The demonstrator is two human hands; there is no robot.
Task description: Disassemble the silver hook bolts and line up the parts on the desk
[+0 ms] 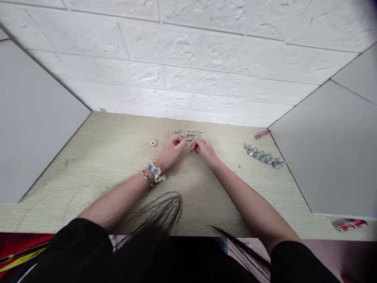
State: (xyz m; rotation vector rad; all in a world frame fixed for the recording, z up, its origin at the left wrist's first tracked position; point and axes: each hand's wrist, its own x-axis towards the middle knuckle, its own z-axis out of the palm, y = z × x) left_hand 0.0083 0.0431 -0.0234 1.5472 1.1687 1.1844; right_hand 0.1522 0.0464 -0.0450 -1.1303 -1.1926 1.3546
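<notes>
My left hand (173, 148) is closed, with thumb and forefinger pinching a small metal bolt (189, 139). The bolt lies sideways, its head to the right; the part inside my fingers is hidden. Just right of the bolt is my right hand (204, 151), its fingers loosely curled and a little apart, with nothing visible in them. Beyond both hands, several silver bolts (193, 133) stand in a short row. A nut (175, 131) sits left of that row. Further left, a flat round washer (153, 143) lies on the wooden tabletop (118, 157).
At right, several bolts with washers (263, 155) lie in a slanting row. One red battery (262, 134) lies by the right panel's far corner, another red battery (350, 225) near the front edge. A white brick-pattern wall (182, 78) and grey side panels (38, 118) enclose the tabletop.
</notes>
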